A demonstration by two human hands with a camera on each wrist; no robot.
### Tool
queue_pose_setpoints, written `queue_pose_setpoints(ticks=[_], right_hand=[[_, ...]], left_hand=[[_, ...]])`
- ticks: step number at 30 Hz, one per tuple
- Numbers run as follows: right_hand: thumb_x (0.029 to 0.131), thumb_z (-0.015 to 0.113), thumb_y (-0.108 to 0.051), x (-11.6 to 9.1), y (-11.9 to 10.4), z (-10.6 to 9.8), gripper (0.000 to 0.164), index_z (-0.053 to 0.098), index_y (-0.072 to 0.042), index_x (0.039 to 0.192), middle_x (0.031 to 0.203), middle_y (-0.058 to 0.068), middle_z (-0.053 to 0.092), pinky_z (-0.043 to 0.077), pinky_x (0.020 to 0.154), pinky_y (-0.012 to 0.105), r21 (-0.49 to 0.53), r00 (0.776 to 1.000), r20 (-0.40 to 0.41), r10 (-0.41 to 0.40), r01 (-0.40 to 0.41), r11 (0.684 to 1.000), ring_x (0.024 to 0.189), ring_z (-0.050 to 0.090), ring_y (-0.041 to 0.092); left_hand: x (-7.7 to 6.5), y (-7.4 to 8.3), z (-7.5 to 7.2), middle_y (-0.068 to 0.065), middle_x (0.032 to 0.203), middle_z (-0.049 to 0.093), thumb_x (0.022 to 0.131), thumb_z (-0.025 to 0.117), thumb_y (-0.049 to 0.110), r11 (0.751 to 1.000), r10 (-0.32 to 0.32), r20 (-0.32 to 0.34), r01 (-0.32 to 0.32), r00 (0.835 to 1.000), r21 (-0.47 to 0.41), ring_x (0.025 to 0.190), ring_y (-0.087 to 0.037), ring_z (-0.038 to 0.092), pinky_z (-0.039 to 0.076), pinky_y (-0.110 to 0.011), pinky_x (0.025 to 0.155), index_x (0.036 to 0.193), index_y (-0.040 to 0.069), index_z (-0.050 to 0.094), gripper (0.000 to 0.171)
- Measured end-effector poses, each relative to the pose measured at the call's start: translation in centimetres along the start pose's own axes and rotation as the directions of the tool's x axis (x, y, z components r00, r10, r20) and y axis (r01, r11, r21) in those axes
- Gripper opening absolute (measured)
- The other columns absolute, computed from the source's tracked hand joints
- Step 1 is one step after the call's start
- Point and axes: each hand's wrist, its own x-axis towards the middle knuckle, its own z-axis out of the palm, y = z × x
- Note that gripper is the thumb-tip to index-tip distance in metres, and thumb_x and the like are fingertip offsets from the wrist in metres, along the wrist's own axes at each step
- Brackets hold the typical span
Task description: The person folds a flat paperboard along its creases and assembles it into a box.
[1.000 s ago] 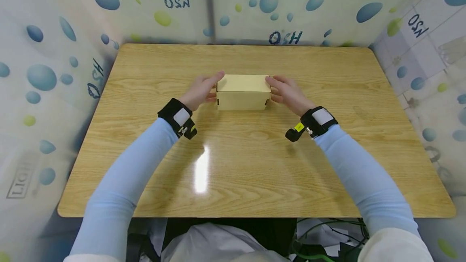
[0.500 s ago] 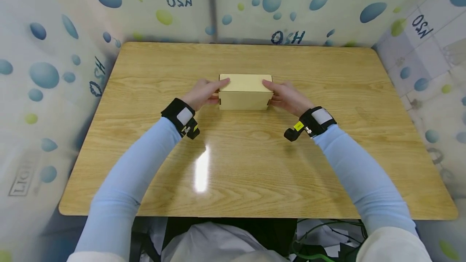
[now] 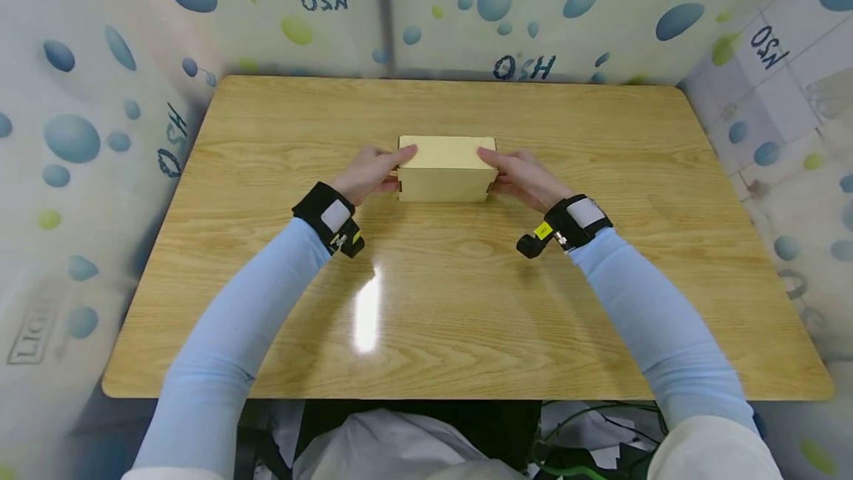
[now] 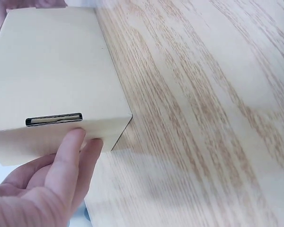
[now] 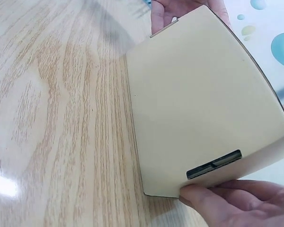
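A pale yellow cardboard box (image 3: 446, 184) with its lid down sits toward the far side of the wooden table (image 3: 440, 302). My left hand (image 3: 369, 172) grips its left end, the thumb on the lid and the fingers against the side. At the other end my right hand (image 3: 526, 176) holds it the same way, thumb on the lid's edge. Seen from the left wrist, two fingertips of the left hand (image 4: 57, 184) press the end wall just below a narrow slot. In the right wrist view, fingers of the right hand (image 5: 227, 203) touch the end wall beside a similar slot.
A patterned curtain (image 3: 493, 35) stands round the table's back and sides. Black straps with small cameras (image 3: 533, 245) sit on both wrists. Green and black cables (image 3: 566, 435) hang below the front edge at right. A bright light reflection (image 3: 366, 310) shows on the tabletop.
Both thumbs have moved inward from the box's end edges onto the lid, and the hands have closed on its ends. The box has stayed at nearly the same spot on the table.
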Motion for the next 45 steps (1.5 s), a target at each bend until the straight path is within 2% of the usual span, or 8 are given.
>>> queue_pose_setpoints(ticks=[10, 11, 14, 17, 24, 32, 38, 45], right_hand=[[0.086, 0.060, -0.048, -0.3, -0.1, 0.0, 0.079, 0.034, 0.003, 0.141, 0.142, 0.017, 0.042, 0.037, 0.108, 0.038, -0.029, 1.000, -0.010, -0.019, 0.019, 0.999, 0.129, 0.045, 0.026], [0.086, 0.060, -0.048, -0.3, -0.1, 0.0, 0.079, 0.034, 0.003, 0.141, 0.142, 0.016, 0.042, 0.037, 0.108, 0.038, -0.032, 1.000, -0.011, -0.024, 0.023, 0.999, 0.128, 0.045, 0.025], [0.087, 0.060, -0.047, -0.4, 0.0, 0.0, 0.077, 0.036, 0.003, 0.140, 0.140, 0.015, 0.043, 0.038, 0.107, 0.038, -0.037, 0.999, -0.009, -0.045, 0.045, 0.998, 0.125, 0.047, 0.022], [0.087, 0.061, -0.043, -0.5, 0.0, 0.1, 0.072, 0.039, 0.002, 0.139, 0.138, 0.014, 0.044, 0.039, 0.106, 0.038, -0.033, 0.997, 0.001, -0.073, 0.073, 0.997, 0.121, 0.050, 0.018], [0.086, 0.066, -0.034, -0.7, 0.1, -0.1, 0.062, 0.046, -0.001, 0.134, 0.125, 0.005, 0.053, 0.044, 0.097, 0.029, -0.046, 0.992, -0.013, -0.127, 0.127, 0.991, 0.109, 0.053, 0.011], [0.082, 0.071, -0.031, -0.8, 0.4, 0.1, 0.068, 0.043, -0.007, 0.139, 0.117, 0.004, 0.056, 0.044, 0.091, 0.032, -0.246, 0.975, -0.045, -0.219, 0.201, 0.948, 0.099, 0.052, 0.011], [0.078, 0.076, -0.021, -0.4, 0.7, 0.6, 0.073, 0.040, -0.009, 0.141, 0.131, 0.011, 0.056, 0.050, 0.088, 0.022, -0.307, 0.951, -0.065, -0.303, 0.270, 0.913, 0.113, 0.057, 0.017], [0.076, 0.077, -0.009, 0.1, 1.1, 0.9, 0.071, 0.044, -0.005, 0.138, 0.137, 0.015, 0.051, 0.044, 0.101, 0.033, -0.291, 0.915, -0.067, -0.398, 0.364, 0.885, 0.124, 0.051, 0.024]], left_hand=[[0.0, 0.0, -0.2, -0.003, 0.130, 0.039, 0.087, 0.062, 0.044, 0.999, 0.021, 0.006, -0.021, 1.000, -0.026, 0.113, -0.013, 0.042, 0.047, -0.033, 0.097, 0.066, 0.010, 0.023, 0.056], [0.0, 0.0, -0.2, -0.003, 0.134, 0.039, 0.087, 0.062, 0.044, 0.999, 0.022, 0.006, -0.022, 1.000, -0.024, 0.117, -0.014, 0.042, 0.047, -0.033, 0.097, 0.067, 0.007, 0.033, 0.051], [-0.2, 0.0, -0.2, -0.005, 0.143, 0.037, 0.088, 0.061, 0.045, 1.000, 0.023, 0.010, -0.023, 1.000, -0.012, 0.124, -0.018, 0.043, 0.046, -0.033, 0.099, 0.109, -0.001, 0.053, 0.051], [-0.4, 0.0, -0.2, -0.006, 0.146, 0.037, 0.087, 0.061, 0.045, 0.999, 0.032, -0.002, -0.032, 0.999, -0.009, 0.122, -0.022, 0.046, 0.045, -0.034, 0.100, 0.147, 0.008, 0.027, 0.078], [-0.4, -0.1, -0.2, -0.010, 0.147, 0.036, 0.087, 0.065, 0.037, 0.995, 0.098, -0.023, -0.098, 0.995, -0.003, 0.129, -0.020, 0.044, 0.041, -0.034, 0.104, 0.147, 0.008, 0.027, 0.076], [-0.5, -0.8, -0.6, -0.009, 0.152, 0.030, 0.086, 0.068, 0.031, 0.972, 0.210, -0.014, -0.207, 0.978, 0.112, 0.139, -0.020, 0.031, 0.034, -0.034, 0.110, 0.147, 0.010, 0.027, 0.077], [-0.5, -1.4, -0.6, -0.008, 0.152, 0.031, 0.082, 0.073, 0.025, 0.947, 0.283, -0.020, -0.277, 0.959, 0.160, 0.137, -0.021, 0.035, 0.035, -0.034, 0.110, 0.148, 0.009, 0.024, 0.084], [-0.6, -1.4, -0.2, -0.012, 0.147, 0.039, 0.081, 0.072, 0.008, 0.924, 0.365, -0.012, -0.361, 0.931, 0.128, 0.135, -0.022, 0.038, 0.040, -0.032, 0.105, 0.147, 0.003, 0.022, 0.083]])
